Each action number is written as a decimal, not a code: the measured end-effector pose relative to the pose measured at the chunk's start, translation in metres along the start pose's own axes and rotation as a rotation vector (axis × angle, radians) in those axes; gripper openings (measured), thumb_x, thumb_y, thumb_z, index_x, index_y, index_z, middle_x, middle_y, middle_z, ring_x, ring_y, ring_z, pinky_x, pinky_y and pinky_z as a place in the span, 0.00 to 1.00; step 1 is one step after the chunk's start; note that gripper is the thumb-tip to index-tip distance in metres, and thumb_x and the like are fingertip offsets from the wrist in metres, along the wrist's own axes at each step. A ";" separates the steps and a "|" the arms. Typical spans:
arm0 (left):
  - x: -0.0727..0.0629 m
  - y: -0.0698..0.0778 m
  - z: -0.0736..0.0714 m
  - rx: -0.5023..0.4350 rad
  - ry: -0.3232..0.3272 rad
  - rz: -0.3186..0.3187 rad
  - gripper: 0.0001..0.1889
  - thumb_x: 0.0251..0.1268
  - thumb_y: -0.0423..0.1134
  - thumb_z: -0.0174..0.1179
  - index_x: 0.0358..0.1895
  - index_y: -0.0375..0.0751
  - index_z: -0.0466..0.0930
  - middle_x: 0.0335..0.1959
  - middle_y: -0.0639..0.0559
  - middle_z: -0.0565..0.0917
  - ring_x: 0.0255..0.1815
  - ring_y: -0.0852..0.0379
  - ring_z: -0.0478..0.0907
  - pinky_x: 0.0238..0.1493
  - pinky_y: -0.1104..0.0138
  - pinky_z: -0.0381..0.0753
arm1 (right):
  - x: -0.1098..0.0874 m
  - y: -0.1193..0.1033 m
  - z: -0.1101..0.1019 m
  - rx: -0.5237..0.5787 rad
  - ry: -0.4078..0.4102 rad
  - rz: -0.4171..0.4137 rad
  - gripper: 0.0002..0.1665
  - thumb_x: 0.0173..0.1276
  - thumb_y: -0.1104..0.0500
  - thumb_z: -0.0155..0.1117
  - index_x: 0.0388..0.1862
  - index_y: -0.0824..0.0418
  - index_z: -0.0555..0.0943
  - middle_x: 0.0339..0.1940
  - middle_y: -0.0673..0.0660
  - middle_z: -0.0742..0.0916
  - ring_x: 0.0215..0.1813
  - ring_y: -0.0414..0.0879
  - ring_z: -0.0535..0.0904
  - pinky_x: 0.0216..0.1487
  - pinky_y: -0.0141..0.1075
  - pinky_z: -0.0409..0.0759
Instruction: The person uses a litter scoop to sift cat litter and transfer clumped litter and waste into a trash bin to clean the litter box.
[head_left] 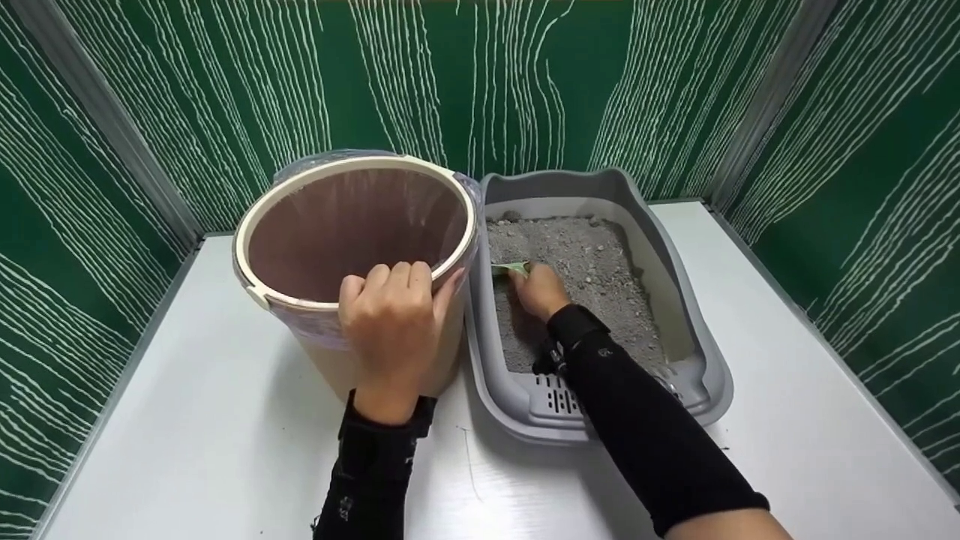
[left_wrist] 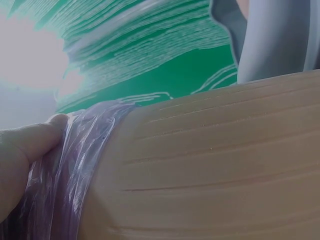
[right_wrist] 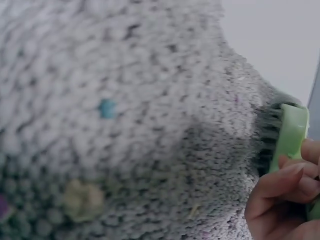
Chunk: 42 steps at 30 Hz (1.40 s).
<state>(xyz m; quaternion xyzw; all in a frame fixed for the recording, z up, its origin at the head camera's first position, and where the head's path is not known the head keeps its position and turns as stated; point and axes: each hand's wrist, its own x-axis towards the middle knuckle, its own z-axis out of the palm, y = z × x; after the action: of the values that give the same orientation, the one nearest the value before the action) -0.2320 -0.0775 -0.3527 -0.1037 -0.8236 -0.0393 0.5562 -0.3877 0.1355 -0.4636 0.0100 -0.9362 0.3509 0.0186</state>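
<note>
My left hand (head_left: 394,319) grips the near rim of a tan trash bin (head_left: 322,364), its fingers curled over the edge. In the left wrist view, my thumb presses a clear plastic liner (left_wrist: 82,155) against the bin's outside. My right hand (head_left: 543,291) is inside a grey litter box (head_left: 486,330), low over the grey cat litter (head_left: 592,259). It holds a light green litter scoop (right_wrist: 292,130) by the handle. The scoop head is against the litter near the box's left wall, and its slots are partly buried.
Bin and litter box stand side by side on a white table (head_left: 195,420). Green panels (head_left: 585,67) with white streaks enclose the back and sides. A slotted ledge (head_left: 559,401) forms the box's near end. Small clumps and a blue granule (right_wrist: 107,108) show in the litter.
</note>
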 end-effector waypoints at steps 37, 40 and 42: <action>0.000 -0.003 -0.003 0.011 -0.020 0.017 0.26 0.72 0.58 0.69 0.24 0.40 0.79 0.18 0.47 0.78 0.22 0.47 0.74 0.31 0.54 0.69 | -0.009 -0.012 -0.038 -0.114 0.173 0.070 0.23 0.83 0.50 0.61 0.64 0.66 0.82 0.59 0.70 0.88 0.58 0.67 0.85 0.59 0.58 0.81; 0.001 -0.002 -0.003 0.008 -0.013 0.015 0.26 0.71 0.57 0.70 0.24 0.40 0.79 0.19 0.47 0.78 0.22 0.46 0.74 0.31 0.54 0.69 | -0.009 -0.013 -0.039 -0.121 0.168 0.093 0.24 0.84 0.48 0.57 0.60 0.67 0.84 0.55 0.70 0.88 0.55 0.66 0.86 0.56 0.58 0.82; 0.001 -0.001 -0.003 0.005 -0.014 0.015 0.26 0.72 0.57 0.69 0.24 0.40 0.79 0.19 0.47 0.78 0.23 0.46 0.74 0.32 0.54 0.69 | -0.010 -0.013 -0.040 -0.131 0.172 0.108 0.24 0.86 0.48 0.55 0.56 0.67 0.84 0.52 0.69 0.89 0.52 0.65 0.87 0.54 0.58 0.82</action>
<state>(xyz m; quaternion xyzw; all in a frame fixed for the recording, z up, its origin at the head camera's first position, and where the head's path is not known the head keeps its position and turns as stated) -0.2300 -0.0786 -0.3508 -0.1087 -0.8267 -0.0321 0.5511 -0.3764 0.1520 -0.4258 -0.0719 -0.9512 0.2889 0.0804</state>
